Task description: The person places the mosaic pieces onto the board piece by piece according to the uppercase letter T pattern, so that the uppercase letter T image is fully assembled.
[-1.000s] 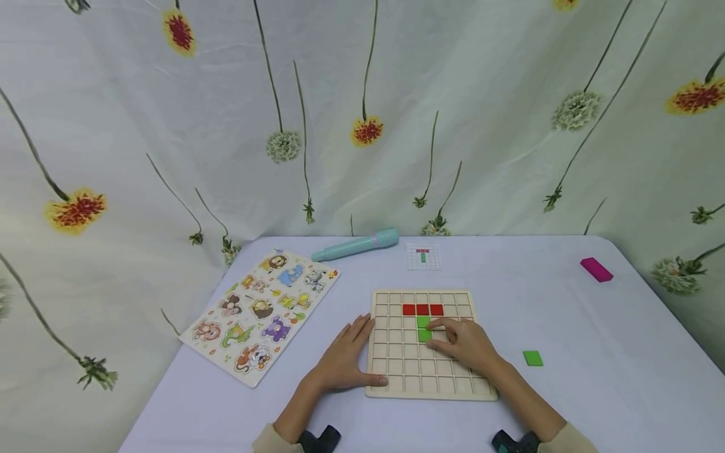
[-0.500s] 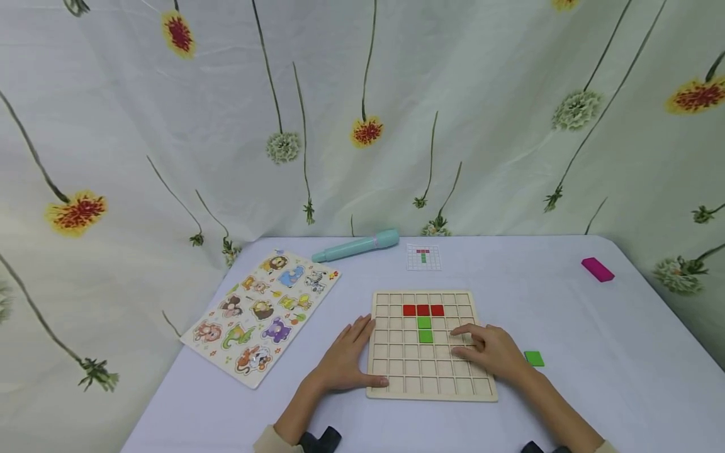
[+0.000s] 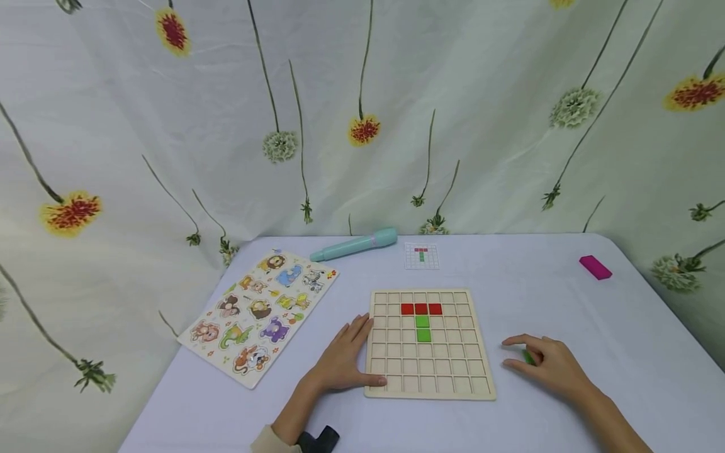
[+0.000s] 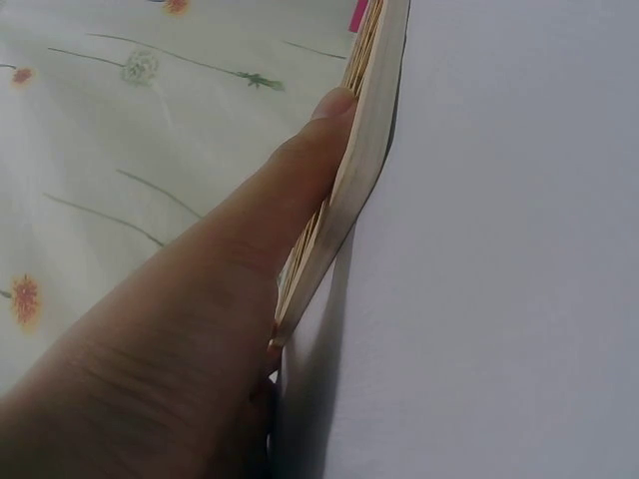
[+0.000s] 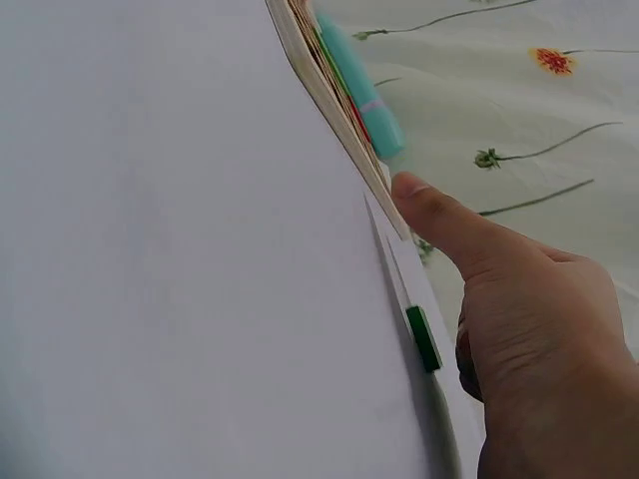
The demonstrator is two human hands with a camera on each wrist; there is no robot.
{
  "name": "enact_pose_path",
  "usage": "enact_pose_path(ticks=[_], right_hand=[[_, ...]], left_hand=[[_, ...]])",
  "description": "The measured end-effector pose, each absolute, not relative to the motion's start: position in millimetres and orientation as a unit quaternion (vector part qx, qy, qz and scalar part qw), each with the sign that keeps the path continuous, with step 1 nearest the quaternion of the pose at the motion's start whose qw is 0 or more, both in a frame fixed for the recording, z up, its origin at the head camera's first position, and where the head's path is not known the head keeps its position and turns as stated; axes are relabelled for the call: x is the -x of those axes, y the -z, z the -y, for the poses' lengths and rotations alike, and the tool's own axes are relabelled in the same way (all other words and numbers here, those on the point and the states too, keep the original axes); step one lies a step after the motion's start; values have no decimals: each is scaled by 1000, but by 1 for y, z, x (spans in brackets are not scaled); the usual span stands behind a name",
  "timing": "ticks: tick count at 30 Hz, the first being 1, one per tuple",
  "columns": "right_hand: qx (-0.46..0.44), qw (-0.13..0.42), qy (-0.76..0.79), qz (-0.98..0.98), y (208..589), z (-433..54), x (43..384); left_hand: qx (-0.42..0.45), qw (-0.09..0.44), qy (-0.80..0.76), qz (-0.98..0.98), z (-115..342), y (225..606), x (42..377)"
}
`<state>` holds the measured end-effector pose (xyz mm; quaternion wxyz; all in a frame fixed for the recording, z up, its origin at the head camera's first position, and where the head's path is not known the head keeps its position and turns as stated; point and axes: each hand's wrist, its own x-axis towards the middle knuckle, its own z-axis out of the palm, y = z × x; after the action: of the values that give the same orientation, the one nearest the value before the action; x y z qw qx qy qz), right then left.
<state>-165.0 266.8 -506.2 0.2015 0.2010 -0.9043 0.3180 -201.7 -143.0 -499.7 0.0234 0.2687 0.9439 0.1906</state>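
Observation:
A wooden grid board (image 3: 456, 368) lies on the table with a row of three red tiles (image 3: 421, 309) and two green tiles (image 3: 423, 335) below the middle one. My left hand (image 3: 340, 362) rests at the board's left edge with fingers extended, its thumb over the near left corner. To the right of the board, my right hand (image 3: 557, 368) hovers over a loose green tile (image 3: 528, 357), thumb and index finger apart. The hand partly hides this tile in the head view; the right wrist view shows the tile (image 5: 423, 339) on the table, below the hand.
An animal puzzle board (image 3: 226, 362) lies at the left. Behind the grid board are a teal marker-shaped tube (image 3: 354, 246) and a small pattern card (image 3: 430, 261) with a red and green T. A magenta block (image 3: 595, 267) sits at the far right.
My right hand has left the lower green tile on the board and moved right to the loose green tile. My left hand has stayed at the board's edge.

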Motion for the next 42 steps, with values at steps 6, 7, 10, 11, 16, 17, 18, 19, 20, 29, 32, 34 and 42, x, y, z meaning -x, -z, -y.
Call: enact_pose_path(ticks=[6,7,10,11,16,17,18,19,20,29,32,34,42], right_hand=[[-171,193,-329,908,504,-286,154],[-170,193,-331,908,504,-288,153],[-166,192,-338,906,503,-295,151],[-164,192,-339,906,504,-296,151],[-155,189,-337,909,506,-303,151],[-156,189,-336,910,507,-304,151],[-156,189,-335,910,507,-304,151],[-156,189,-332,911,508,-305,151],[-157,189,-331,911,508,-305,151],[-153,180,-323,916,510,-305,151],[-148,173,-319,920,509,-304,150],[-144,169,-316,922,508,-303,150],[-140,161,-316,925,508,-304,150]], left_hand=[[-266,26,-198,-943,144,500,202],[-266,28,-198,-943,144,500,202],[-265,30,-198,-943,144,499,201],[-266,30,-198,-943,144,499,201],[-268,30,-199,-942,144,498,201],[-268,31,-199,-942,144,498,201],[-268,31,-199,-942,144,498,201],[-267,32,-198,-943,143,498,201],[-267,32,-198,-943,143,498,201],[-264,33,-198,-943,143,497,201],[-263,34,-197,-944,143,497,201],[-262,35,-198,-944,143,497,200],[-262,33,-199,-944,143,498,200]])
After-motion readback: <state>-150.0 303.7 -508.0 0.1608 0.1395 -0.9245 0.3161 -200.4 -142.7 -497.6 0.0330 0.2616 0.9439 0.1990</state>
